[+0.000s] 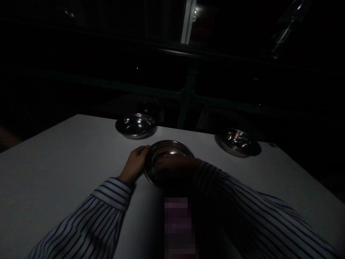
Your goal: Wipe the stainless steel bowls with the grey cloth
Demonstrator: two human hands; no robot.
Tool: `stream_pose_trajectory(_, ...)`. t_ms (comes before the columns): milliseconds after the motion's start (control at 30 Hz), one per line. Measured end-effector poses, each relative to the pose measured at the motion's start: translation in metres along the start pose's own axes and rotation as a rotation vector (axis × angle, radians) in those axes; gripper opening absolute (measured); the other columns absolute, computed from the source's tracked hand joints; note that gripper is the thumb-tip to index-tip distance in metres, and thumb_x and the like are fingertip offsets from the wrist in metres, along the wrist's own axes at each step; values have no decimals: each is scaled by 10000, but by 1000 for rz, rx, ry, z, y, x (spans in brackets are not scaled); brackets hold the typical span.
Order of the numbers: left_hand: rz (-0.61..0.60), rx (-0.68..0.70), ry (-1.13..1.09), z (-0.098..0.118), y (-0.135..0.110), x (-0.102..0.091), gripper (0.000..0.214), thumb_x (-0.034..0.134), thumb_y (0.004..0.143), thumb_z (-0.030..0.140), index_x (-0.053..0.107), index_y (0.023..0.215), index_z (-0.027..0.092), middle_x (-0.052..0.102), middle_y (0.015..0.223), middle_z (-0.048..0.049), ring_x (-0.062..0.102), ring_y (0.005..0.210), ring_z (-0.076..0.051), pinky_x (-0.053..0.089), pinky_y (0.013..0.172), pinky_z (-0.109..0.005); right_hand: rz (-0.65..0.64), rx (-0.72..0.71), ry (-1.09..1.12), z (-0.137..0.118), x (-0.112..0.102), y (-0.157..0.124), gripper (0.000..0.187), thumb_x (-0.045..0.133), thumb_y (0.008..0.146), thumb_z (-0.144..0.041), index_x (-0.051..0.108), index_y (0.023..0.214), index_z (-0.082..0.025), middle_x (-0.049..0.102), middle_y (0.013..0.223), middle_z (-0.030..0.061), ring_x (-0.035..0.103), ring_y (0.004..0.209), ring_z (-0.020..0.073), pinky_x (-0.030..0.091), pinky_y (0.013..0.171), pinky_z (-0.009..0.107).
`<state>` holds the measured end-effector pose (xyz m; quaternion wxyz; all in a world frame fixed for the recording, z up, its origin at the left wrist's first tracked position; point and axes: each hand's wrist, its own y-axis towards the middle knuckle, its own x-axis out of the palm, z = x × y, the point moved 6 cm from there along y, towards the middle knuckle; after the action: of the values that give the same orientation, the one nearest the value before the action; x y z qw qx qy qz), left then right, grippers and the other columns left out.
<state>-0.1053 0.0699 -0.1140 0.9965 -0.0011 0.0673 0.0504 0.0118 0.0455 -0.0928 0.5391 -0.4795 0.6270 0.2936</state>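
Observation:
A steel bowl (pixel 172 149) sits on the pale table (pixel 54 172) in front of me. My left hand (pixel 134 163) grips the bowl's left rim, fingers curled around the edge. My right hand (pixel 175 163) reaches into the bowl from the right. It lies in deep shadow, so its fingers and anything in them are hard to make out. Both arms wear white sleeves with blue stripes.
Two more steel bowls stand near the table's far edge: one at the back left (pixel 136 125), one at the back right (pixel 238 142). Behind the table is a dark rack with a pale vertical post (pixel 188 21). The room is very dim.

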Motion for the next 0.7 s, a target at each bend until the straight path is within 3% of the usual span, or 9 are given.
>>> stream_pose_trajectory(167,-59,29,-52,0,1,5,396,580,697,428,680,939,131,714,817,-73,633,745,-216,460,751,-324,86,173,-7,11,-3,10,265,490,808,-179,627,1034,-209,630,1096,36,583,952,162,409,812,270)
stream_pose_trajectory(400,-35,12,-30,0,0,4,395,569,704,427,685,946,137,717,805,-66,637,720,-210,474,710,-313,148,457,-89,38,-20,-4,233,476,795,-165,643,951,-121,651,992,150,600,929,234,425,747,292)
stream_pose_trajectory(567,-22,15,-38,0,-1,5,387,553,717,406,684,948,124,719,810,-75,642,731,-215,475,724,-323,139,493,-104,45,-22,-14,218,476,796,-166,652,914,-114,650,986,154,594,934,231,413,784,294)
stream_pose_trajectory(700,25,22,-33,-1,-1,3,379,544,720,371,680,958,109,718,818,-92,640,830,-244,473,749,-337,116,415,-64,34,-15,-12,233,450,817,-154,654,925,-125,650,1004,125,591,934,211,409,794,288)
